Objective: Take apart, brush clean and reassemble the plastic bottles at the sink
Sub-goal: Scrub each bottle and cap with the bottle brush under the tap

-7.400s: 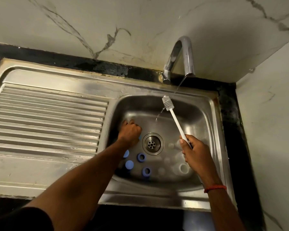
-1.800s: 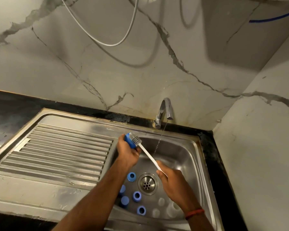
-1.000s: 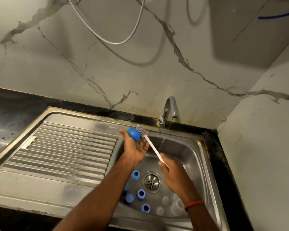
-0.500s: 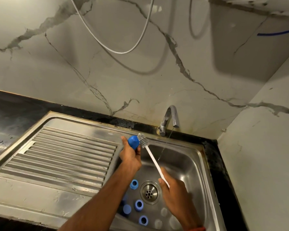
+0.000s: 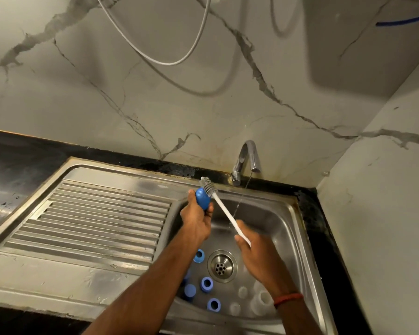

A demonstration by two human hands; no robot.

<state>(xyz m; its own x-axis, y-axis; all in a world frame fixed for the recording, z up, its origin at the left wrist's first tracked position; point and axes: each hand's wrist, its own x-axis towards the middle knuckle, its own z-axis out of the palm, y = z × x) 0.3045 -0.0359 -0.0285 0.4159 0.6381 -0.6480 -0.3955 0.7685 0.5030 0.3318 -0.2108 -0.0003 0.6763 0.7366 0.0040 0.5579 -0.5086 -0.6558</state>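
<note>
One ribbed draining board (image 5: 90, 213) is seen at the left of the steel sink (image 5: 286, 228). One blue cap (image 5: 202, 199) is gripped by the left hand (image 5: 196, 222) above the left edge of the basin. The grey bristle head of the one white brush (image 5: 224, 212) is laid against the top of this cap, and its handle end is held in the curled fingers of the right hand (image 5: 254, 255). On the basin floor, four loose blue caps (image 5: 206, 284) are counted left of the drain (image 5: 221, 265). A fifth is half hidden by the left forearm. A thin stream of water is let down by the one tap (image 5: 248, 157). At least three clear pieces (image 5: 261, 301), blurred, are partly covered by the right wrist.
</note>
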